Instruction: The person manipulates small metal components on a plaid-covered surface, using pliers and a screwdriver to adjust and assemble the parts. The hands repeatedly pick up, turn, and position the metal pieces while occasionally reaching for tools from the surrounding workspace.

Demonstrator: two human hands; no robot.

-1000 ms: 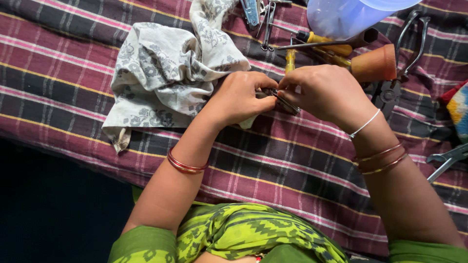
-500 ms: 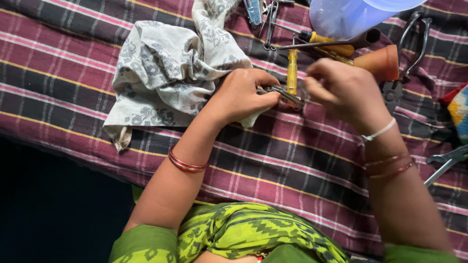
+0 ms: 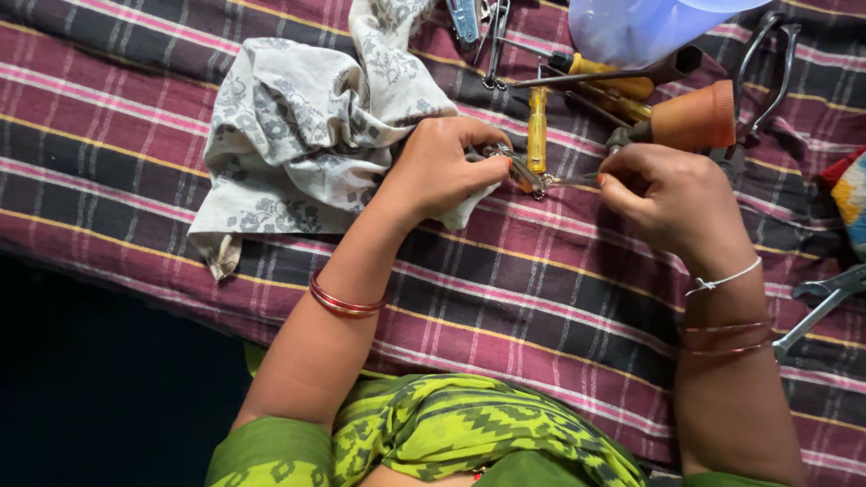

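Observation:
My left hand (image 3: 444,169) is closed around a small metal tool (image 3: 516,164), likely a folding clipper or pliers, just above the striped cloth. My right hand (image 3: 672,203) pinches a thin metal blade (image 3: 570,180) that sticks out from that tool toward the right. The two hands are a short gap apart with the metal piece bridging them. A patterned white rag (image 3: 307,135) lies under and left of my left hand.
A striped maroon cloth (image 3: 505,298) covers the work surface. Behind the hands lie yellow-handled screwdrivers (image 3: 538,126), an orange-handled tool (image 3: 690,117), pliers (image 3: 767,63), a translucent plastic container (image 3: 640,27) and a wrench (image 3: 825,302) at right.
My right hand has drawn away to the right from my left hand, pulling the thin metal blade out from the tool. My left hand stayed in place.

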